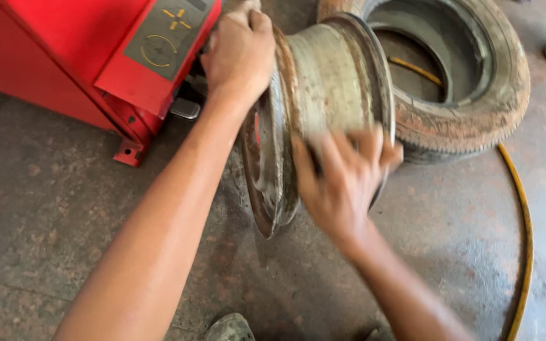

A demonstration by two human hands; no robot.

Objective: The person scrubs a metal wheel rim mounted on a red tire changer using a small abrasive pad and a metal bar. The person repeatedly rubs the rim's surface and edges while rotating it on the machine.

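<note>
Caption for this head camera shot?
Two hands grip a bare steel wheel rim upright beside a worn tyre.

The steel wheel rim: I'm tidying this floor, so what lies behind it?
Behind the steel wheel rim a worn tyre lies flat, a yellow hose passing under it. The rim covers the tyre's near left side; whether they touch is unclear.

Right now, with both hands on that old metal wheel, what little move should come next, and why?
Probably steady it before shifting it. The bare steel rim stands on edge on the floor, the left hand gripping its top edge and the right hand, blurred, on the near side. The red machine and a tyre crowd it, so a firm hold likely keeps it from tipping.
</note>
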